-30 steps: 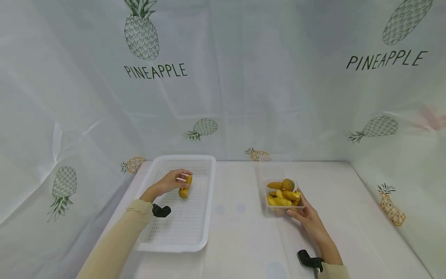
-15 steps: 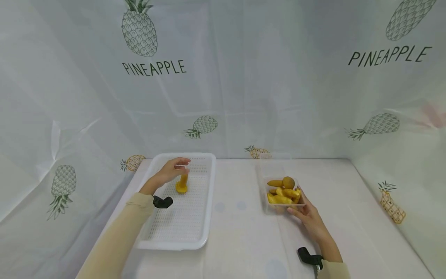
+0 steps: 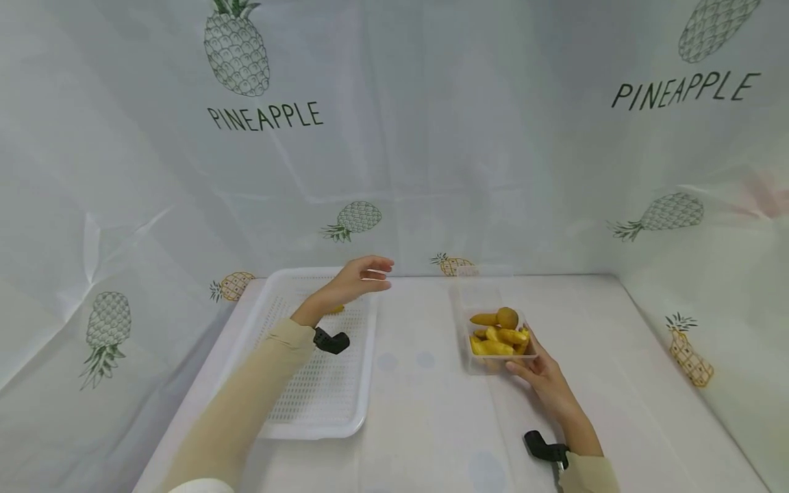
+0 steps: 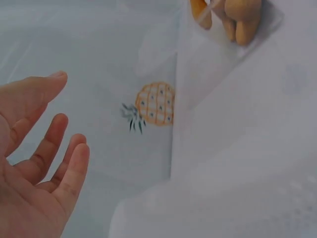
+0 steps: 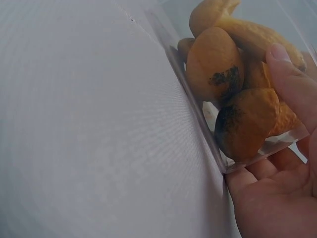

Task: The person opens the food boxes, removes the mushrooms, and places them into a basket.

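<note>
My left hand (image 3: 357, 279) is raised over the right rim of a white perforated basket (image 3: 320, 431), fingers apart with nothing between them. In the left wrist view the same hand (image 4: 34, 191) shows a bare palm. A yellow piece (image 3: 336, 309) lies in the basket, mostly hidden behind that arm. On the right, my right hand (image 3: 545, 380) holds the near right corner of a clear plastic box (image 3: 476, 368). The right wrist view shows its thumb (image 5: 292, 84) on the side wall. Inside the box are several yellow-brown, mushroom-shaped pieces (image 5: 215, 64), some with dark patches.
Behind the box its clear lid (image 3: 481, 291) appears folded back. A white cloth-covered table (image 3: 419, 411) lies between basket and box. Sheeting with pineapple prints (image 3: 359, 217) hangs along the back and sides. Each wrist carries a black camera mount (image 3: 331, 341).
My left hand has let go of the yellow mushroom-shaped piece in the basket, then risen and moved right, towards the box. The right hand has kept its hold on the box.
</note>
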The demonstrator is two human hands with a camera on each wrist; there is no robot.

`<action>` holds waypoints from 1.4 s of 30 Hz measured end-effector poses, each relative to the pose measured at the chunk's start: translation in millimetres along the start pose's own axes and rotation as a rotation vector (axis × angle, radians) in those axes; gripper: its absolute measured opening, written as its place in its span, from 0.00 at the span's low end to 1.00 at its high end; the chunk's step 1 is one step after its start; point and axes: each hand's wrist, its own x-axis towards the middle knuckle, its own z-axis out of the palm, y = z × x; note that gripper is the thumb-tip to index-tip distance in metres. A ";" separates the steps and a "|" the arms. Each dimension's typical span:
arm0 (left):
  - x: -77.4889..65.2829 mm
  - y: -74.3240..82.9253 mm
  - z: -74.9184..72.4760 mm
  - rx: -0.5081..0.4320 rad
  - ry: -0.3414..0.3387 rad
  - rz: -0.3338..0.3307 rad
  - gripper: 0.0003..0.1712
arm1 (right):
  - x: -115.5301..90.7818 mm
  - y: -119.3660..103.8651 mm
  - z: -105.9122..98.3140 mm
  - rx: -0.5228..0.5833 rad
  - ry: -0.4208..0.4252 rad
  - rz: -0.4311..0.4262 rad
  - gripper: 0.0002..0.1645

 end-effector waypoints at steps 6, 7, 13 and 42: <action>37.0 21.5 48.0 -0.063 -0.090 0.090 0.28 | -0.3 -0.2 -1.5 -0.023 0.009 -0.002 0.56; 42.5 23.5 56.4 -0.067 -0.106 0.106 0.28 | -0.2 -0.3 -1.5 -0.015 0.007 -0.007 0.55; 66.4 32.4 107.1 -0.070 -0.189 0.159 0.28 | -0.6 -1.0 -0.7 0.014 0.000 -0.017 0.55; 84.9 21.2 231.1 0.199 -0.197 0.283 0.17 | -1.7 0.7 -3.2 0.059 -0.041 -0.104 0.53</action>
